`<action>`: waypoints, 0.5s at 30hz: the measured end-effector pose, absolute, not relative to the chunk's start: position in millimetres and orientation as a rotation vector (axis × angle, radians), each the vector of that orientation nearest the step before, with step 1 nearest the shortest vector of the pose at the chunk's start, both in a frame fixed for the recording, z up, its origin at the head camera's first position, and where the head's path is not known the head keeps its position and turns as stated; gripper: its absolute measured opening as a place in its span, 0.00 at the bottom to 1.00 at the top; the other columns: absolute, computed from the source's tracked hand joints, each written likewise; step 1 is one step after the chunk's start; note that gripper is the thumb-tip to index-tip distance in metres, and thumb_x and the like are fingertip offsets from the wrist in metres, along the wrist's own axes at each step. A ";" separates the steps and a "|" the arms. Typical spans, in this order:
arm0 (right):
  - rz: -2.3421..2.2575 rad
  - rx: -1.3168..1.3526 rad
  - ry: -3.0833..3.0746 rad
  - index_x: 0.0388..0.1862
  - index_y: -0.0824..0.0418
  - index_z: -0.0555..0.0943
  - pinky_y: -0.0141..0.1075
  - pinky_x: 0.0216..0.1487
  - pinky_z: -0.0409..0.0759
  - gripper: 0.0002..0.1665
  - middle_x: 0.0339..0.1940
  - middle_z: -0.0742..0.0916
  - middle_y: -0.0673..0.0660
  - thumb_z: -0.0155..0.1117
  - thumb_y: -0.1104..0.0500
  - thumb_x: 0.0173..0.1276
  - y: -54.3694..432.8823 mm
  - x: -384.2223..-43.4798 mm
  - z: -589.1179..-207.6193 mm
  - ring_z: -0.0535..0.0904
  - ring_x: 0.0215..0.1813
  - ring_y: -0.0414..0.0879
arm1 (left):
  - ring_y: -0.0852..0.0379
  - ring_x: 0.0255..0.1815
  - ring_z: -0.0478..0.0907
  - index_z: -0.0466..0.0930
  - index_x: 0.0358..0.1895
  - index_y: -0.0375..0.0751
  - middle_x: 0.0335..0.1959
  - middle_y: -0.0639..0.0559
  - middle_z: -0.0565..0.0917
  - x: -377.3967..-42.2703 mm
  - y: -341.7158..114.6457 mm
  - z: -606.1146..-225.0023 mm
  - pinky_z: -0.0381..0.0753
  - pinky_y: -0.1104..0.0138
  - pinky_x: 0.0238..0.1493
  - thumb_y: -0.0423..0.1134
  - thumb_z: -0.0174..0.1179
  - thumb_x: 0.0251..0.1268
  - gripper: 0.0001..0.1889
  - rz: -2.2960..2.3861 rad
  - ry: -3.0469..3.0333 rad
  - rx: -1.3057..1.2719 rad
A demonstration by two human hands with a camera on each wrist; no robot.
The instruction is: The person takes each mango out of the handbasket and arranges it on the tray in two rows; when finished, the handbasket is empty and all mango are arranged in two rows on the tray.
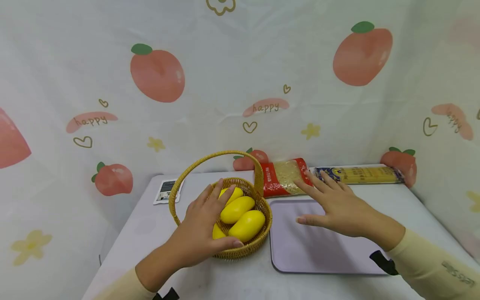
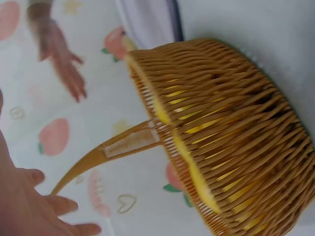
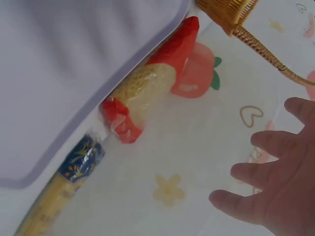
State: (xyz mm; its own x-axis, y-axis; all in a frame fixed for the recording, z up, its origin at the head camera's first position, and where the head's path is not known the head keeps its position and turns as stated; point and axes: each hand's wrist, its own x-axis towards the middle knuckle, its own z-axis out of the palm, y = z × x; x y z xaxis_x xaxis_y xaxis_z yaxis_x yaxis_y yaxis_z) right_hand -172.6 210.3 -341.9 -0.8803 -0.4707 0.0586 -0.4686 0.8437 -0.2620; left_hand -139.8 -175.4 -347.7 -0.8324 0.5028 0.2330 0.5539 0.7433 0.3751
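In the head view we find the basket between two and three o'clock from the left hand, which overlaps its near left rim, and at nine o'clock from the right hand. Both hands are spread, fingers extended, gripping nothing. The right one hovers over the tray, with the red bag at ten o'clock from it and the noodles at one.

The yellow fruits lie inside the basket; we make out four, the lowest at eight o'clock partly hidden by the left hand, and only slivers through the weave in the left wrist view. There the left hand is cut off by the left edge, and we cannot tell whether its fingers touch the handle or merely pass before it. In the right wrist view the basket is cropped at one o'clock and the tray at ten. The packet sits partly behind the handle, its print too small for us to read.
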 end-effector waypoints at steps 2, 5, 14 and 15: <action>-0.448 -0.783 3.011 0.92 0.41 0.56 0.83 0.71 0.46 0.57 0.90 0.56 0.63 0.57 0.19 0.72 209.2 -172.9 -343.1 0.46 0.86 0.75 | 0.42 0.89 0.42 0.42 0.91 0.69 0.91 0.60 0.42 -135.7 -179.7 -343.4 0.55 0.27 0.75 0.76 0.66 0.64 0.58 -0.759 -2.764 -0.903; -0.488 -0.785 3.009 0.92 0.40 0.55 0.84 0.70 0.47 0.57 0.91 0.55 0.61 0.57 0.19 0.73 206.6 -173.2 -344.0 0.46 0.86 0.74 | 0.45 0.88 0.47 0.44 0.92 0.63 0.91 0.60 0.46 -130.3 -187.7 -338.3 0.59 0.29 0.74 0.77 0.63 0.67 0.57 -0.864 -2.657 -0.973; -0.641 -0.773 3.005 0.92 0.44 0.56 0.85 0.68 0.53 0.56 0.90 0.59 0.63 0.61 0.24 0.75 200.0 -175.8 -347.2 0.51 0.86 0.72 | 0.44 0.75 0.73 0.68 0.78 0.25 0.74 0.35 0.77 -133.0 -203.6 -331.0 0.69 0.62 0.74 0.71 0.57 0.77 0.50 -1.022 -1.917 -1.144; -0.667 -0.784 3.001 0.92 0.45 0.56 0.84 0.68 0.54 0.55 0.89 0.59 0.63 0.61 0.25 0.76 199.3 -176.0 -348.0 0.52 0.86 0.72 | 0.45 0.73 0.75 0.70 0.75 0.22 0.71 0.33 0.80 -134.5 -204.5 -330.0 0.72 0.63 0.71 0.69 0.59 0.77 0.49 -1.030 -1.829 -1.140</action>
